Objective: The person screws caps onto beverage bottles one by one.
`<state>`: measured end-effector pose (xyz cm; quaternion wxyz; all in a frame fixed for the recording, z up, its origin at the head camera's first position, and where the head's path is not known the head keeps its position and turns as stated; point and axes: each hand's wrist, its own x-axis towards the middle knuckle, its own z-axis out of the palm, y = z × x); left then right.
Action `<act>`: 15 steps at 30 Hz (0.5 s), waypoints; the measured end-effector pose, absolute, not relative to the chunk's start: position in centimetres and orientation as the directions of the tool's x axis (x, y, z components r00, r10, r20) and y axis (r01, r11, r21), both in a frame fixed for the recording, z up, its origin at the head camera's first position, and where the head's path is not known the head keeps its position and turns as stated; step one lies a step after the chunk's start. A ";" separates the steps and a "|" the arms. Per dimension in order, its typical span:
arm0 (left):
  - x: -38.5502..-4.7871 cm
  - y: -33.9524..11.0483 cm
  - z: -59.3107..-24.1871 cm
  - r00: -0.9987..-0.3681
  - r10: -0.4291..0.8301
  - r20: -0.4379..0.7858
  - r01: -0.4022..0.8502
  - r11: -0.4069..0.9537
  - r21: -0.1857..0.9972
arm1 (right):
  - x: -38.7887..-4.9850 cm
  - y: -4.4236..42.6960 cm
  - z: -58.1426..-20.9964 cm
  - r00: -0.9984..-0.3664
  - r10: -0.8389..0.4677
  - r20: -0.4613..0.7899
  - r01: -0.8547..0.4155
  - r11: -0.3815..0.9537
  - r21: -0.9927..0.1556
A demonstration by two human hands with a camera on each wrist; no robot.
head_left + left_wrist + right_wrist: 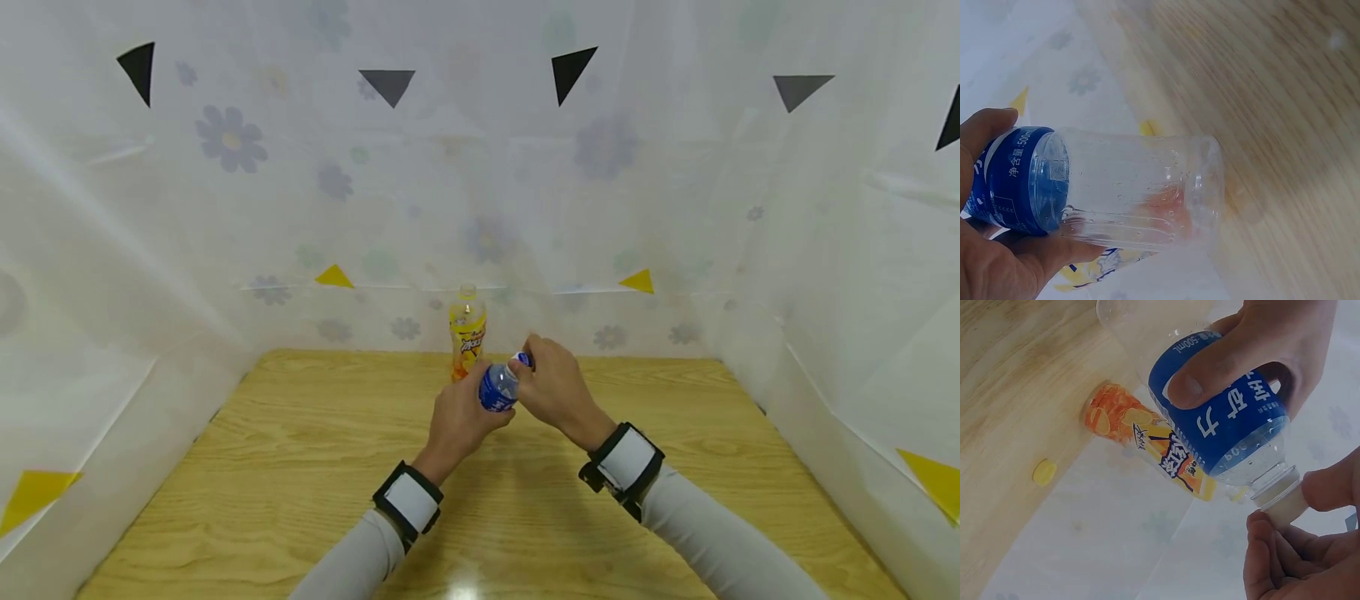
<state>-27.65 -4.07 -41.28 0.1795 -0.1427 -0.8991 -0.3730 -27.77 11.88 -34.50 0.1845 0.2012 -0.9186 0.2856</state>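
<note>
A clear plastic water bottle with a blue label is held tilted above the table, its neck toward the right. My left hand grips it around the label. The see-through lower part of the bottle shows droplets inside in the left wrist view. Thumb and fingers of my right hand pinch the white cap at the bottle's mouth. Whether the cap is loose on the neck I cannot tell. Behind my left hand an iced tea bottle with a yellow and orange label stands upright without a cap.
A small yellow cap lies on the wooden table near the iced tea bottle. Pale flower-patterned sheeting with black, grey and yellow triangles encloses the table at the back and both sides.
</note>
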 end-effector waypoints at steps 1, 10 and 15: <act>-27.6 -4.1 -41.2 -0.896 0.122 0.427 0.388 0.681 0.621 | -27.7 11.9 -34.4 -0.861 -0.264 0.434 -0.462 0.763 -0.452; -27.7 -4.0 -41.1 -0.902 0.121 0.415 0.378 0.687 0.620 | -26.5 12.4 -32.8 -0.896 -0.353 0.269 -0.439 0.796 -0.418; -27.7 -4.0 -41.1 -0.900 0.120 0.418 0.380 0.684 0.623 | -26.6 12.4 -33.0 -0.873 -0.369 0.318 -0.477 0.782 -0.402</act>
